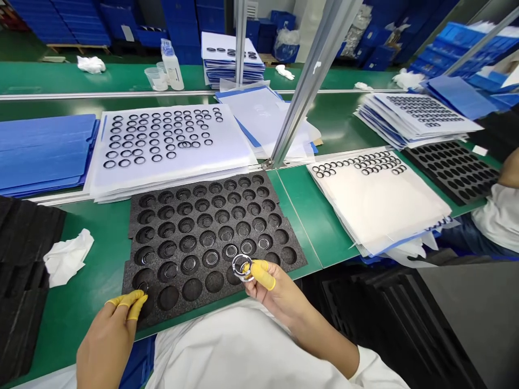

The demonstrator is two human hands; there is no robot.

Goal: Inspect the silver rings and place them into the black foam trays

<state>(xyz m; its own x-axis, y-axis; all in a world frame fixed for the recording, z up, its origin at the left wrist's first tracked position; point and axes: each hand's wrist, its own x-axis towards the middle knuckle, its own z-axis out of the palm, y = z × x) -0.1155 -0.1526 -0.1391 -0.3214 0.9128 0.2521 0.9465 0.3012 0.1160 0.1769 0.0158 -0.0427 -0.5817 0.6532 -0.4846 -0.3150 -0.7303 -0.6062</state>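
Note:
My left hand (109,335), in a yellow finger cot, pinches a small metal ring (143,288) at a pocket in the lower-left corner of a black foam tray (190,225). My right hand (275,297) lifts a shiny metal ring (242,268) above the tray's lower edge, gripping it between yellow-cotted fingers. Several similar rings sit in the pockets near that edge. Many other pockets show no ring.
White sheets carrying rows of dark rings (162,141) lie beyond the tray, with another stack (377,202) to the right. A metal upright (312,81) rises between them. Black foam stacks (20,259) stand at left. A co-worker's arm (511,170) shows at right.

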